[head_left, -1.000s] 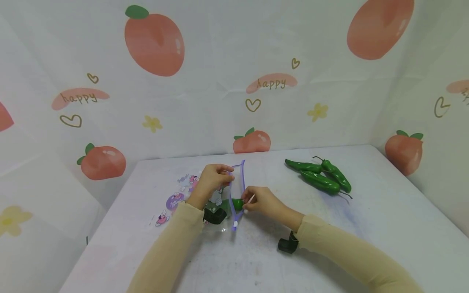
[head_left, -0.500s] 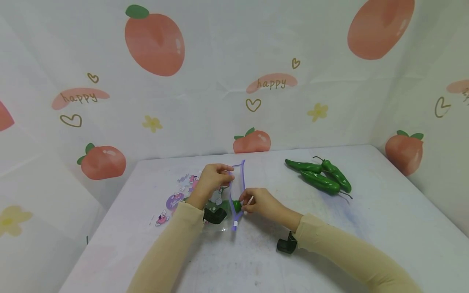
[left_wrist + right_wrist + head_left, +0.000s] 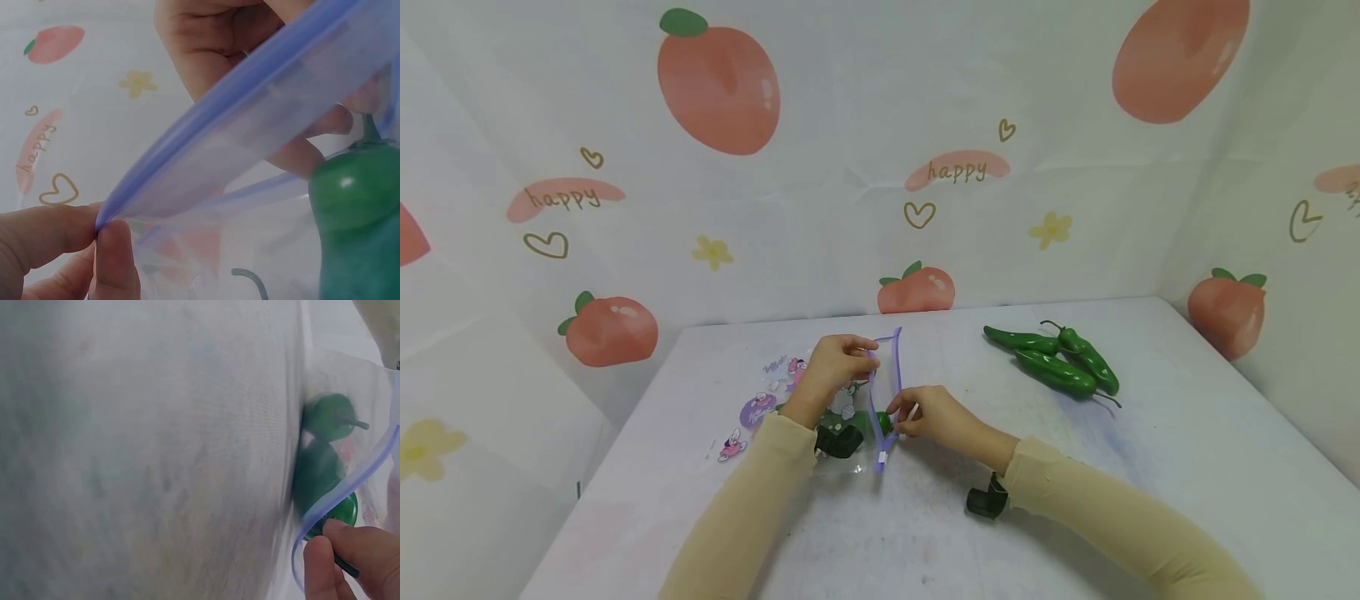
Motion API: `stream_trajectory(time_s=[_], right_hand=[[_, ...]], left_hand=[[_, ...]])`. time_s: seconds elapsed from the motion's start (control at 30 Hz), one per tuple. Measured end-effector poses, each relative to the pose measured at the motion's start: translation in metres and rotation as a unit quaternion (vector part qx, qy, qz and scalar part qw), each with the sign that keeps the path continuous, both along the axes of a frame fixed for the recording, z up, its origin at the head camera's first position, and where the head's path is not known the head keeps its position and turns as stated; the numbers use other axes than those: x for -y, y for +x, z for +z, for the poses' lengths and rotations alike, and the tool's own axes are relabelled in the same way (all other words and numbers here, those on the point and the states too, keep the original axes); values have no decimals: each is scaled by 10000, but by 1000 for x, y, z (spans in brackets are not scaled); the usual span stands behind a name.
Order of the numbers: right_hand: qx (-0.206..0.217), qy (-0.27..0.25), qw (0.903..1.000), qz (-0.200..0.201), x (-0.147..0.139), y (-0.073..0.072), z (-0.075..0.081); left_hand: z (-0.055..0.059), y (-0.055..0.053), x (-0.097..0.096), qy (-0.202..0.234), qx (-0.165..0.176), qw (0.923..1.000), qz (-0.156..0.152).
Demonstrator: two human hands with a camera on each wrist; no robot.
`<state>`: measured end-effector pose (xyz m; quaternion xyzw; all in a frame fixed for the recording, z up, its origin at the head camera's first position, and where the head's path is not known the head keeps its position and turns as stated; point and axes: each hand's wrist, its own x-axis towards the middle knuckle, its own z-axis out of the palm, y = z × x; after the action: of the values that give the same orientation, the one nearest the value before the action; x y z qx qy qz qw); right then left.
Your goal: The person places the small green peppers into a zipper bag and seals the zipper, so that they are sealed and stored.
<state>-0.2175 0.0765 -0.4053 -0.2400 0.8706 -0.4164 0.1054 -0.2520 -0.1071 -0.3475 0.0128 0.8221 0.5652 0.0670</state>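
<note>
My left hand (image 3: 838,367) pinches the bag (image 3: 758,412); at its mouth my right hand (image 3: 940,414) pinches a pepper (image 3: 357,194) by the stem (image 3: 370,130), body film-clouded.

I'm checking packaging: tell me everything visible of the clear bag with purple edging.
The clear, plastic-looking bag with purple edging, printed with pink and purple cartoons, lies on the white table. Its mouth gapes rightward; a white tab sits at the near end. The left grip pinches its rim. At least two green peppers show inside.

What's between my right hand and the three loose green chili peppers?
In the head view, only bare tabletop lies between your right hand and those chili peppers.
</note>
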Motion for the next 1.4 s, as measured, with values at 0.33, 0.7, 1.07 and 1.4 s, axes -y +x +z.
stream_trajectory(time_s=[0.33,0.7,1.07,1.4], right_hand=[[4,10,10000,96,1,1,0],[22,82,10000,17,2,1,-1],[22,152,9999,-17,3,0,0],[-107,155,9998,-42,-1,-1,7]], left_hand=[[-1,-1,0,-3,59,10000,48],[-1,0,0,-163,146,9997,96],[-2,1,1,-37,100,9999,62],[-1,0,2,-23,50,9999,92]])
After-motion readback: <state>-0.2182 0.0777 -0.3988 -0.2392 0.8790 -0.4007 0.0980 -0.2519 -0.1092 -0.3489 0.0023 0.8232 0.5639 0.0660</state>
